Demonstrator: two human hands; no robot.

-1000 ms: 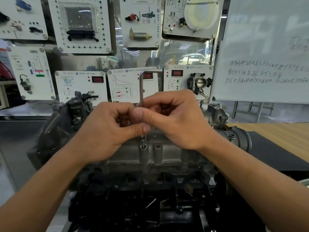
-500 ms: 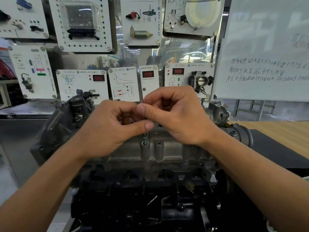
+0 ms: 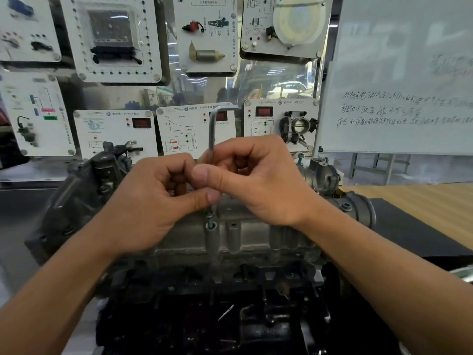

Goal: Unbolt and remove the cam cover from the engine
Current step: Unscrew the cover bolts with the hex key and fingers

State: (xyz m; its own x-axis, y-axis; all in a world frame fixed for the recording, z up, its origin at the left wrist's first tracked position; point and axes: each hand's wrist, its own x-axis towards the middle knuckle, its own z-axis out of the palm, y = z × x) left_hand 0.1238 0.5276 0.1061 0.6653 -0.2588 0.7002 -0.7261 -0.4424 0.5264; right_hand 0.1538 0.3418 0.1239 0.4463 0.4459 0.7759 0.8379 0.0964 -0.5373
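Two hands meet over the cam cover (image 3: 256, 237), seated atop the engine (image 3: 204, 316): my left hand (image 3: 153, 201) and right hand (image 3: 261, 180) both pinch the upright hex key (image 3: 212, 129), its tip in a raised bolt (image 3: 210, 222). Behind, display panels (image 3: 115, 131) line the wall.

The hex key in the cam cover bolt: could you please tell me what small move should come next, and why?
Probably a finger twirl of the hex key to back the bolt out. The left hand and right hand pinch its upright shaft, and the bolt stands proud of the cam cover, apparently loose.
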